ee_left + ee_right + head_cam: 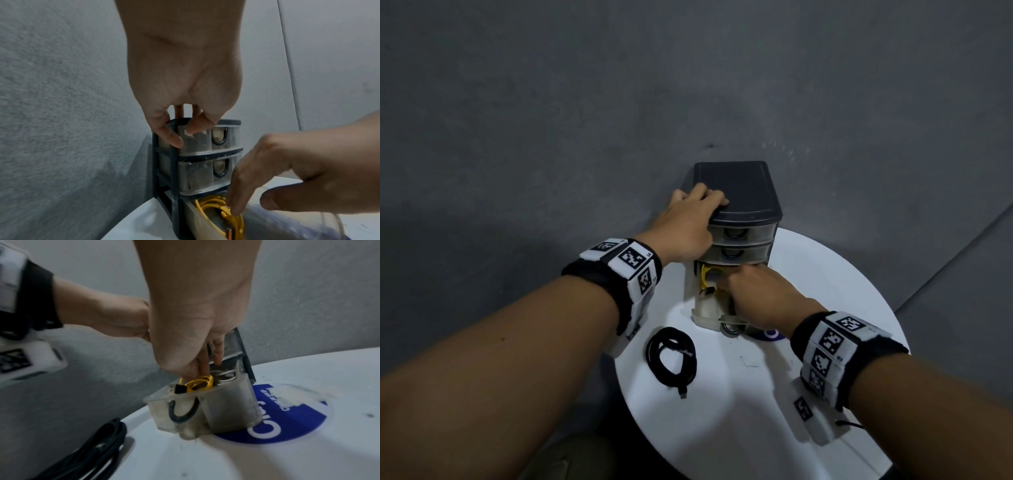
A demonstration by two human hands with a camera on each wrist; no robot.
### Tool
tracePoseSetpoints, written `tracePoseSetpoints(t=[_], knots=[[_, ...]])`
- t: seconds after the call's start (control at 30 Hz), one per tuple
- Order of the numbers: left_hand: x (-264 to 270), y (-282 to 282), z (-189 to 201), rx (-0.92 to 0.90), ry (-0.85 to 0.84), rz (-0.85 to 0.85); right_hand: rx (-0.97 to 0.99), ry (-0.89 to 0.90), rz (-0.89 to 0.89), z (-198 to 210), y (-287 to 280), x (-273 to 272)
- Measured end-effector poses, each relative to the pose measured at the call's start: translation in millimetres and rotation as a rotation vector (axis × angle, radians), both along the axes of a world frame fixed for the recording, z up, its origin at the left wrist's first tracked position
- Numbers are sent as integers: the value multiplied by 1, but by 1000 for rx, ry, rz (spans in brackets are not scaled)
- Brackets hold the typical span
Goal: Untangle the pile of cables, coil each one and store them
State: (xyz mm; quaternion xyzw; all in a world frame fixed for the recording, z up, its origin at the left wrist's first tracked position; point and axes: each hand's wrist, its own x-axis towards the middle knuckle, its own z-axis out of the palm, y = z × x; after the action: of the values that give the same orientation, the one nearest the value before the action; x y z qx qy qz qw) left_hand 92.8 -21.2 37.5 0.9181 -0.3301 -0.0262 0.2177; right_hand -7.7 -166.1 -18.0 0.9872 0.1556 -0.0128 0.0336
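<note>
A small drawer unit with a dark top stands at the back of the white round table. My left hand grips its top left corner, fingers over the lid and thumb on the top drawer's front. The bottom drawer is pulled out. It holds a yellow coiled cable, a white cable and a black USB plug. My right hand reaches into this drawer with straight fingers pressing on the yellow cable. A black coiled cable lies on the table in front.
A grey wall stands right behind the drawer unit. The two upper drawers are pushed in. A blue round sticker lies on the table beside the open drawer. The table's edge curves close on the left, next to the black cable.
</note>
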Motion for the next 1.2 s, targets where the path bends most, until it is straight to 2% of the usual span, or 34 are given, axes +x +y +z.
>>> tracePoseSetpoints(t=[0.13,0.27,0.4,0.53,0.63,0.77,0.9,0.97,1.07,1.2], knots=[[1,0,0,6,-7,-2,80,-74,75,6,10,-9],[0,1,-2,44,-40,-12,180,-20,176,7,31,-18],[-3,4,1,146,-8,-41,90,160,286,1,55,-32],[-9,18,-3,178,32,-107,27,147,328,-20,67,-46],[-17,29,-12,83,4,-95,82,147,292,-21,64,-48],[-23,39,-21,-72,92,-42,315,275,211,1,45,-49],[-26,41,-26,-167,121,-1,448,214,137,32,10,-51],[-31,37,-25,-214,127,29,437,169,50,44,-8,-50],[-41,30,-25,-166,160,53,365,83,-54,46,-30,-47],[-41,23,-36,128,166,10,310,-6,-92,33,-36,-40]])
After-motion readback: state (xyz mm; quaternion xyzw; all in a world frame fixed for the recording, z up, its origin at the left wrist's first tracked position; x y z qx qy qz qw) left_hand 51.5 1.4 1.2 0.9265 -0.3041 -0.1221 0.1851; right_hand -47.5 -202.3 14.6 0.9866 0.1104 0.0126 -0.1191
